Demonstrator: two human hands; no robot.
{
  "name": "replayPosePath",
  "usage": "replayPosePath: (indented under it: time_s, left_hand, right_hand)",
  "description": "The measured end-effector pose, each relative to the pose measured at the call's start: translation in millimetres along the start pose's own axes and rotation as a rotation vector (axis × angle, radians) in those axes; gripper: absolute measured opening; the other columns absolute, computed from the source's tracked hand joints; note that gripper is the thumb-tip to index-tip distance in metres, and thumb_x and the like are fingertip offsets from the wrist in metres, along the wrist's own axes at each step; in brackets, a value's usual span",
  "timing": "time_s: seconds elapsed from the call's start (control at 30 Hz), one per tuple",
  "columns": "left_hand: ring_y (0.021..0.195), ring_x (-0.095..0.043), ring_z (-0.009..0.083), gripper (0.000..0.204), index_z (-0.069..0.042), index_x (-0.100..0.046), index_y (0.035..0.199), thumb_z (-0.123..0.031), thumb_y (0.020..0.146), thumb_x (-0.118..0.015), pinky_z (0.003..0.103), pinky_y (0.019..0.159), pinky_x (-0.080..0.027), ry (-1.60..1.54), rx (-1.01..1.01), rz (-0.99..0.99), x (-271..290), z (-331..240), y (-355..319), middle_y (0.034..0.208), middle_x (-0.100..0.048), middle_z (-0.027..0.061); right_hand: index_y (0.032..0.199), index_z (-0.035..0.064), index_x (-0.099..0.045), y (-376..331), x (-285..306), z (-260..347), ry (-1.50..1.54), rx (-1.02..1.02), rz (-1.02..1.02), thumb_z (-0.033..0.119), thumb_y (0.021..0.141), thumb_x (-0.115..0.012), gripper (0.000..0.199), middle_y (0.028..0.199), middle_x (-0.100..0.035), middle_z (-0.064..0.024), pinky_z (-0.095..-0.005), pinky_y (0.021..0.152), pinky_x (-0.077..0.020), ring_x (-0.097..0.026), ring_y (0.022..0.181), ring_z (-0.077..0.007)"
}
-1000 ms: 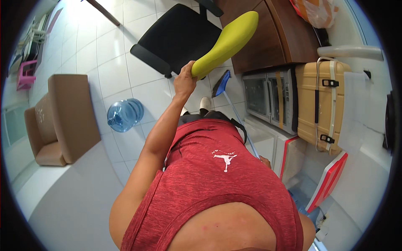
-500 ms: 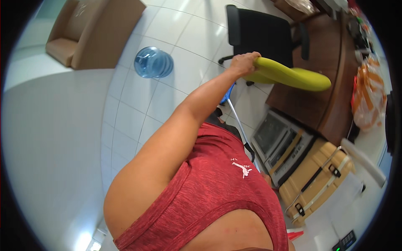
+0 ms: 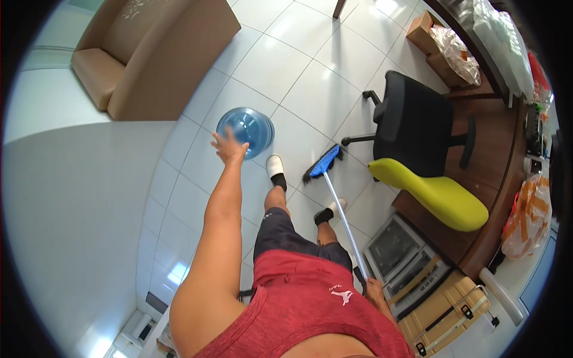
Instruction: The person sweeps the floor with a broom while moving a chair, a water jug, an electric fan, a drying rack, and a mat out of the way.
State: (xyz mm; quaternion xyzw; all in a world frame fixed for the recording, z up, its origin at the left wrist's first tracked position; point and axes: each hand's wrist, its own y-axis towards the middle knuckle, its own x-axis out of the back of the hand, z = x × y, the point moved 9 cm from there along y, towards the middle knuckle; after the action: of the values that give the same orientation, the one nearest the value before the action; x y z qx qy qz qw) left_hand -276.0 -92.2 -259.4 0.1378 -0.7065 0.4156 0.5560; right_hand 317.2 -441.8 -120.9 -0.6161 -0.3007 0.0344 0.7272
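Observation:
My left hand (image 3: 230,148) reaches out over the floor with its fingers spread and holds nothing. Just beyond it stands a clear blue water jug (image 3: 260,132), partly covered by the fingers; whether they touch is unclear. My right hand (image 3: 374,290), low at the right of my body, is closed round the handle of a broom (image 3: 343,216). The broom's blue head (image 3: 325,162) with dark bristles rests on the tiles between my feet and an office chair (image 3: 413,122). That chair is black with a yellow-green curved part (image 3: 439,194).
A brown padded armchair (image 3: 173,65) stands at the far left beside a white wall (image 3: 71,215). On the right are a wooden desk (image 3: 492,197), a grey oven-like appliance (image 3: 397,250) and a beige suitcase (image 3: 441,316). Cardboard boxes (image 3: 427,36) sit at the far right.
My left hand has let go of the chair's yellow-green part and moved left to the water jug. The broom and my right hand have come more fully into view.

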Motion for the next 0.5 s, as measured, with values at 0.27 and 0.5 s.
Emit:
replayPosePath:
  time_s: [0.27,0.5]
  left_hand:
    - [0.09,-0.054,0.0362,0.049,-0.019,-0.044,0.113,-0.02,0.07,-0.067,0.041,0.078,-0.045,-0.305,-0.165,0.1,-29,33,52,0.103,-0.047,0.0176]
    - [0.092,-0.051,0.0349,0.048,-0.014,-0.045,0.107,-0.017,0.063,-0.064,0.041,0.079,-0.043,-0.447,-0.192,0.022,-20,71,35,0.099,-0.049,0.0165]
  right_hand:
    - [0.087,0.0047,-0.057,92,-121,258,0.045,0.241,0.057,0.035,0.086,-0.046,0.032,0.074,-0.055,-0.0058,-0.0329,0.053,-0.041,-0.05,0.061,-0.0178]
    - [0.078,0.0119,-0.042,144,-128,567,0.661,0.379,0.153,0.037,0.089,-0.04,0.027,0.049,-0.043,-0.0044,-0.0283,0.031,-0.0324,-0.036,0.032,-0.0133]
